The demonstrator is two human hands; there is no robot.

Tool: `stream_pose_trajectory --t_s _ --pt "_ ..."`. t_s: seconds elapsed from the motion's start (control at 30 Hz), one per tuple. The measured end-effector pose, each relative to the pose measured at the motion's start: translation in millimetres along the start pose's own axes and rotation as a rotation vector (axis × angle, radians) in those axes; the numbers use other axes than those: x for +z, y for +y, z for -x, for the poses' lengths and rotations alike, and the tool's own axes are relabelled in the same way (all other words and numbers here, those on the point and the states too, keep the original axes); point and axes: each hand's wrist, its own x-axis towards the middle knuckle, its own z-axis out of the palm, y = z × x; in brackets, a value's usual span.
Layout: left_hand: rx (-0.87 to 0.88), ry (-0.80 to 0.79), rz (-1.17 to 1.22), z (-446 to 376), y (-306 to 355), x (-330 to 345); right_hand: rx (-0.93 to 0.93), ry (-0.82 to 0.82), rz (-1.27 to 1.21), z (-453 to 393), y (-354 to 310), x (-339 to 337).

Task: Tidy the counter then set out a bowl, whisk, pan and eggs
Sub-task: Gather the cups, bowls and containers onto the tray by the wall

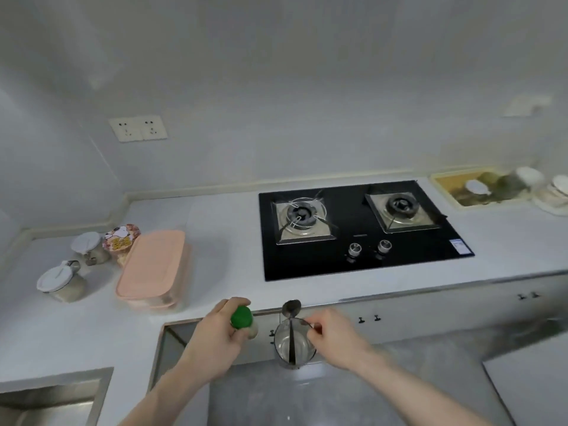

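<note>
My left hand [219, 330] grips a small bottle with a green cap [241, 317], held in front of the counter edge. My right hand [330, 335] holds a clear glass [293, 345] by its rim, with a dark metal spoon [291, 312] standing in it. Both hands are below the white counter's [221, 229] front edge. A pink lidded box [152, 265] lies on the counter at the left. No bowl, whisk, pan or eggs show plainly.
A black two-burner gas hob [359, 229] is set into the counter. Two white-lidded jars [60, 281] [89, 247] and a patterned cup [121, 239] stand at the far left. A tray with dishes [479, 187] sits at the back right. A steel sink [46, 401] lies at the lower left.
</note>
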Motion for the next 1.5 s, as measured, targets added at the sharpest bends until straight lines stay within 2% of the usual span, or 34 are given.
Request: stream_pose_trajectory --t_s 0.13,0.33,0.57,0.67,0.9,1.23,1.5 --pt "0.024 -0.028 0.012 -28 79 61 0.062 0.038 0.001 41 77 -61" --pt "0.152 -0.065 0.038 -61 218 155 0.173 0.142 -0.029 102 201 -153" --pt "0.316 -0.146 0.019 -91 339 224 0.309 0.289 -0.044 153 303 -231" --pt "0.379 -0.182 -0.01 -109 378 244 0.35 0.359 -0.056 165 335 -258" --pt "0.49 -0.24 -0.032 -174 457 305 0.453 0.399 -0.036 180 407 -321" --pt "0.52 -0.289 -0.021 -295 554 393 0.546 0.461 -0.056 144 526 -416" --pt "0.438 -0.311 -0.026 -362 599 434 0.593 0.454 -0.144 103 603 -464"
